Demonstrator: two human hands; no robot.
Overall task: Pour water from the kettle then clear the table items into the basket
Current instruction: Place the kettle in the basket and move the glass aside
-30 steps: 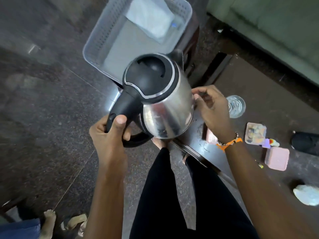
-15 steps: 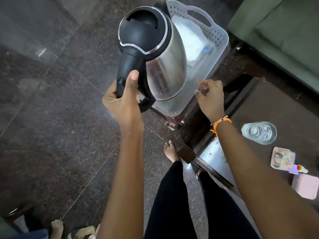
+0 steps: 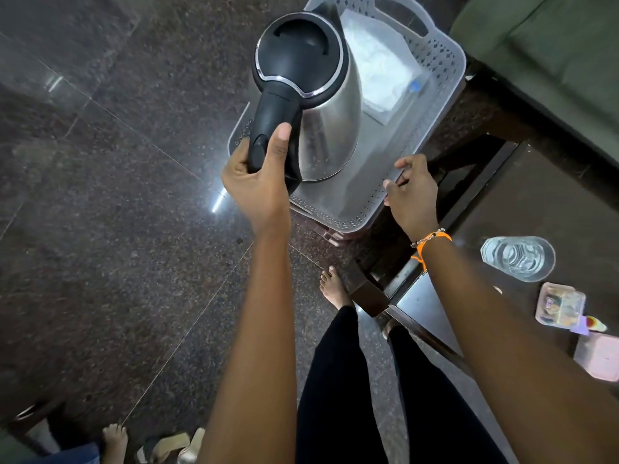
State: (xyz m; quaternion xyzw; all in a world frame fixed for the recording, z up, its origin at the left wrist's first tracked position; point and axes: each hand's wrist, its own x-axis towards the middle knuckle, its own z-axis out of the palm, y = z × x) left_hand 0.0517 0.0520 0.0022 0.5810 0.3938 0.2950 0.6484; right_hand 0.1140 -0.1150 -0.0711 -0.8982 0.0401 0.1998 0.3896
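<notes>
1. Setting: a dark speckled polished stone floor [image 3: 100, 212] with thin joint lines, beside a dark brown wooden table [image 3: 542, 202]; a green upholstered sofa [image 3: 552, 45] fills the upper right corner.
2. Left hand [image 3: 258, 189]: fingers wrapped firmly round the black plastic handle, thumb laid along its top, carrying the stainless-steel electric kettle with black lid [image 3: 315, 95].
3. Kettle position: just beyond the left hand, over the near half of the pale grey perforated plastic basket [image 3: 445, 61]; whether its base touches the basket floor cannot be told.
4. Basket contents: a white folded plastic packet [image 3: 378, 68] lies beyond the kettle, in the far half.
5. Right hand [image 3: 413, 195]: empty, fingers loosely curled, at the basket's near right edge; contact with the rim cannot be told. An orange thread bracelet [image 3: 430, 244] circles its wrist.
6. To the right of the right hand, on the table: a clear drinking glass holding water [image 3: 517, 257]; nearer the person, a small clear lidded plastic box [image 3: 561, 304] and a pink square plastic box [image 3: 599, 356].
</notes>
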